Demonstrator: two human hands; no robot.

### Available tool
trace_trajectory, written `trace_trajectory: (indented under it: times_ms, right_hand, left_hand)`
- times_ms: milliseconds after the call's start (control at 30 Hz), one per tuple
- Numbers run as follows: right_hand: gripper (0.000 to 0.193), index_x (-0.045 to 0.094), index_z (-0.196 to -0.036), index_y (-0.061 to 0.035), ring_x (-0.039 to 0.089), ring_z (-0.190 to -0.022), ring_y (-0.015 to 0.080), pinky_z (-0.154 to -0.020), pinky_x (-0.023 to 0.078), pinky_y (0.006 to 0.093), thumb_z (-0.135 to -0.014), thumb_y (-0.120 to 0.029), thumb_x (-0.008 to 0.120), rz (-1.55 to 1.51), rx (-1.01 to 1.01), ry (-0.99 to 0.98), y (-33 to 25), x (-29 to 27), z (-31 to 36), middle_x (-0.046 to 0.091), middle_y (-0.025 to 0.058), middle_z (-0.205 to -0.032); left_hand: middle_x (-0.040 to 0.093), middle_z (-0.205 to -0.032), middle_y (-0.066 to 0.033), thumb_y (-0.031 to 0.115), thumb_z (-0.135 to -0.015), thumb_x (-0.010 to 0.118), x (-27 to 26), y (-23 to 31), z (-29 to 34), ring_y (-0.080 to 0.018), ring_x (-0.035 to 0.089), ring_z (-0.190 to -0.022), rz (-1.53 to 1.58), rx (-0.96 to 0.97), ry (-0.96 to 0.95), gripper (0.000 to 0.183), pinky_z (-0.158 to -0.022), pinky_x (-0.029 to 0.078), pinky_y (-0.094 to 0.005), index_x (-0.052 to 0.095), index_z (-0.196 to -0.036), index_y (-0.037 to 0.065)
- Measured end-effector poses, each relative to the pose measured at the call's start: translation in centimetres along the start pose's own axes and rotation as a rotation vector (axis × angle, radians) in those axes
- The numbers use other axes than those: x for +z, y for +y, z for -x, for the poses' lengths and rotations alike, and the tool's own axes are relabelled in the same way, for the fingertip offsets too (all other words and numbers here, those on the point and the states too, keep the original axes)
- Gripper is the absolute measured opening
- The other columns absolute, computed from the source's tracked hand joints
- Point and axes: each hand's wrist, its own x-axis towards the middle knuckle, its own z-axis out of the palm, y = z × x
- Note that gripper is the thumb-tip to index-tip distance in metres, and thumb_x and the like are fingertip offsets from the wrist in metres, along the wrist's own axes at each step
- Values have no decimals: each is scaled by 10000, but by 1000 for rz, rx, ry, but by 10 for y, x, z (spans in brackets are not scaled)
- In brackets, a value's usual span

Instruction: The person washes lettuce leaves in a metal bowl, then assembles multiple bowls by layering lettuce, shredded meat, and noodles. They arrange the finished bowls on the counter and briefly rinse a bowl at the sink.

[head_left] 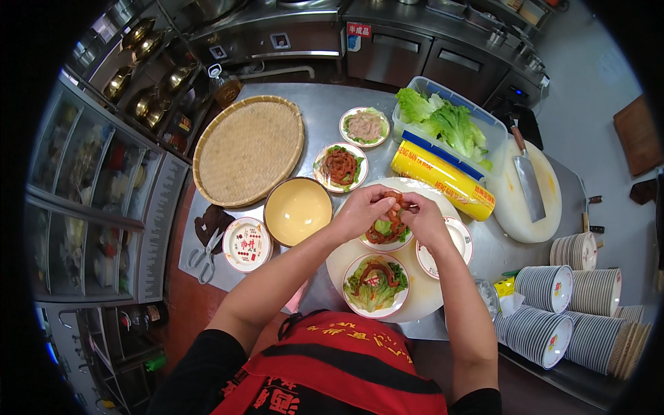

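My left hand [361, 211] and my right hand [423, 218] meet over a small plate, their fingertips pinching reddish-brown strips of marinated meat [395, 198]. Below them, more strips lie on green lettuce [383, 227], and the hands cover part of this plate. Nearer to me, a second plate [355, 308] bears lettuce with a few meat strips around its upper edge. Both plates rest on a large round white board [432, 302]. Beside my right wrist is a white plate [460, 235] with a red rim, partly hidden by the arm.
Farther off are a plate of piled meat strips [341, 168] and one of pale meat [365, 127]. Around stand a yellow bowl [298, 211], woven tray [249, 151], scissors [203, 263], yellow film roll [443, 181], lettuce tub [494, 128], cleaver [529, 185] and stacked plates [544, 288].
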Motion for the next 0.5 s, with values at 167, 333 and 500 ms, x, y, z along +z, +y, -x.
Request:
trace_trajectory:
  times_ms: [167,333,500]
  right_hand:
    - [226,624,-1055,-4,600,-895,164,-811,477,286,-849,-96,625,-14,46,-142,1,5,3,639,91,-1017]
    - [230,578,-1136,-50,601,-910,138,-818,490,293,-915,-114,571,-471,259,-259,17,2,8,626,44,-1024]
    - [247,558,-1153,-52,617,-893,140,-785,516,286,-920,-136,566,-592,369,-204,34,4,6,624,64,-1016]
  left_hand:
    - [638,-1005,-40,184,-968,510,-10,0,-5,-103,608,-896,250,-100,-82,215,-768,505,-245,595,-1099,36]
    - [629,-967,-34,183,-966,515,-18,-17,-11,-105,603,-895,373,-189,-31,215,-771,508,-246,588,-1107,39]
    - [604,-906,-37,153,-934,561,-16,-43,-20,-112,597,-860,267,-294,132,211,-749,535,-253,578,-1102,26]
